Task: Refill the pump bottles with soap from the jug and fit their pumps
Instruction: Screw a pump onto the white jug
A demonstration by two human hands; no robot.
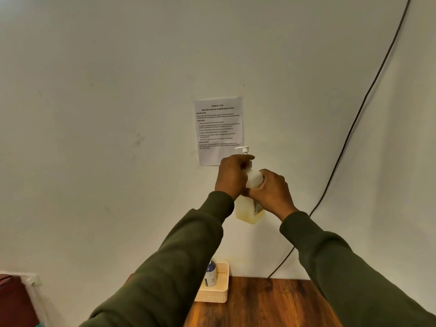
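Observation:
A translucent pump bottle (247, 212) with yellowish soap in its lower half is held up high in front of the wall. My right hand (271, 192) grips its body around the middle. My left hand (232, 174) curls round the neck and collar, just under the white pump head (244, 149), which sticks up above my fingers. The bottle's label shows partly at its right side. The jug is not in view.
Far below, a cream perforated basket (220, 291) stands at the back of the wooden table (266, 303), with a white bottle with a dark top (210, 274) in it. A printed task sheet (218, 128) hangs on the wall. A black cable (354, 128) runs down the wall on the right.

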